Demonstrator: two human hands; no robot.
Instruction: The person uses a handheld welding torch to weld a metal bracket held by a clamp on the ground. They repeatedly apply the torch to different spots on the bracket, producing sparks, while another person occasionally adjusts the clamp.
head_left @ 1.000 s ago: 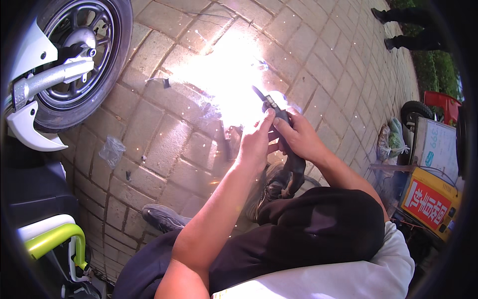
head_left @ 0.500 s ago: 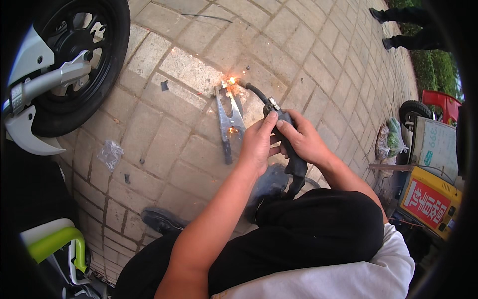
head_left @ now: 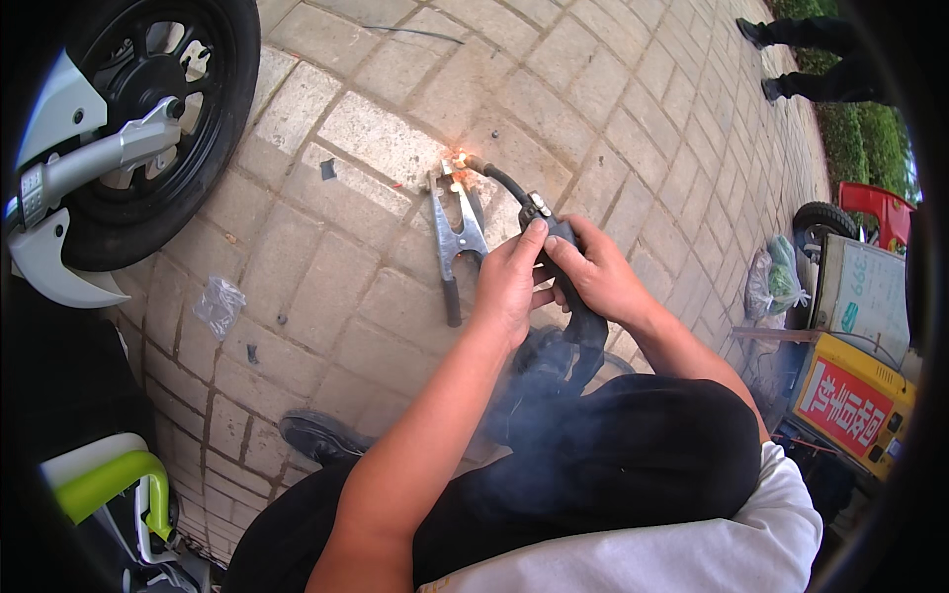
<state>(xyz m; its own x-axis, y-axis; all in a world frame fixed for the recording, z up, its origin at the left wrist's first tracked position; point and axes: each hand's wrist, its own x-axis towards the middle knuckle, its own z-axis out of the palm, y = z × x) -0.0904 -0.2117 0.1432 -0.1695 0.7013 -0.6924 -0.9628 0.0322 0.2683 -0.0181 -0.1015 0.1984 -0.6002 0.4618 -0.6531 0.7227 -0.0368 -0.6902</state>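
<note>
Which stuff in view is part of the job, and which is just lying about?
Likely in the job:
- black torch, held in left hand and right hand
- metal clamp on the paving, one end at the orange glow

Apparently just lying about:
- clear plastic wrapper
- dark scrap
- thin dark wire

Yellow box: can't tell.

At twelve o'clock, the clamp [head_left: 459, 240] is partly hidden by the left hand [head_left: 506, 285]. The black handle [head_left: 560, 230] is partly covered by that and the right hand [head_left: 603, 275]. At five, a shoe [head_left: 539, 371] is blurred by smoke [head_left: 549, 420]. At ten, a wheel [head_left: 140, 84] is cut off on top. At two, only a person's legs [head_left: 816, 36] are shown.
</note>
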